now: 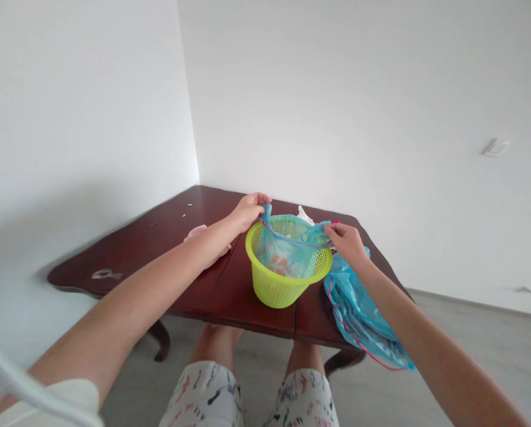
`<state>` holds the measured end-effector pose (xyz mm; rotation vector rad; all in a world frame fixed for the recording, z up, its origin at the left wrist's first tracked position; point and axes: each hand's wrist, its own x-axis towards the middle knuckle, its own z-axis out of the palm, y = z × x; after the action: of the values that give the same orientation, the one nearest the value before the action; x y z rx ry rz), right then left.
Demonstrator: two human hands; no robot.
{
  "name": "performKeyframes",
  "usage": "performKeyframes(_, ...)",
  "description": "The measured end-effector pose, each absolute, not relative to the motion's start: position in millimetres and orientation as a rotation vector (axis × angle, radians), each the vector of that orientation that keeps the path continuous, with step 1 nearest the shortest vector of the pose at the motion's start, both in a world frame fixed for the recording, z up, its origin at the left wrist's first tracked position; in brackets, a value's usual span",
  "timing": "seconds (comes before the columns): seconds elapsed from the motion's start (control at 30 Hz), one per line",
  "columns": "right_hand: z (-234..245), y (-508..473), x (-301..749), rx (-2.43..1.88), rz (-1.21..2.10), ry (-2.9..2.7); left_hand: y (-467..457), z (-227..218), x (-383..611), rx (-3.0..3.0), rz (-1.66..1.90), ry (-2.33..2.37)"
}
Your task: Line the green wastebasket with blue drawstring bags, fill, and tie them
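Note:
A thin blue plastic bag (287, 252) with a pink drawstring hangs inside a lime-green perforated basket (277, 289). Some orange and white contents show blurrily through its film; I cannot make out what they are. At the basket's left rim, my left hand (251, 209) pinches one side of the bag's top edge. My right hand (344, 237) grips the opposite side above the right rim, fingers closed on the film and drawstring. The bag's mouth is stretched between both hands, partly raised above the basket.
The basket stands on a dark red wooden table (159, 237) against white walls. Another blue bag (358, 302) with a pink cord droops over its right edge. A pink item (197, 232) lies behind my left forearm, and crumpled white material (305, 214) behind the basket.

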<state>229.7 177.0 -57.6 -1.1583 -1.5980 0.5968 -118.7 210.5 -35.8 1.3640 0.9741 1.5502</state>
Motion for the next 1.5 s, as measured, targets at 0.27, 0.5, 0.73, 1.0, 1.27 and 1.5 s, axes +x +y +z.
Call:
performKeyframes(0.27, -33.3, 198.2, 216.4, -0.997, 0.455, -1.424, 228.3, -8.3, -104.6, 1.326, 1.796, 0.920)
performKeyframes(0.5, -34.4, 169.5, 216.3, -0.843, 0.454, -1.264, 200.2, -14.7, -140.3, 1.440, 1.936, 1.012)
performKeyframes(0.73, -18.6, 99.2, 231.7, -0.886, 0.311, -1.279, 140.9, -1.3, -182.0, 1.725, 1.737, 1.132)
performKeyframes(1.0, -30.4, 28.5, 229.0, -0.843, 0.268, -1.328, 75.4, 2.4, -194.6, 1.919, 1.230, 1.095)
performKeyframes(1.27, -91.2, -20.6, 230.1, -0.999, 0.436, -1.168, 22.7, -26.3, -199.0, 1.847, 1.045, 1.255)
performKeyframes(1.5, -132.1, -52.0, 231.8, -1.033, 0.666, -0.965, 12.7, -37.5, -209.1, 2.082, 0.741, 1.451)
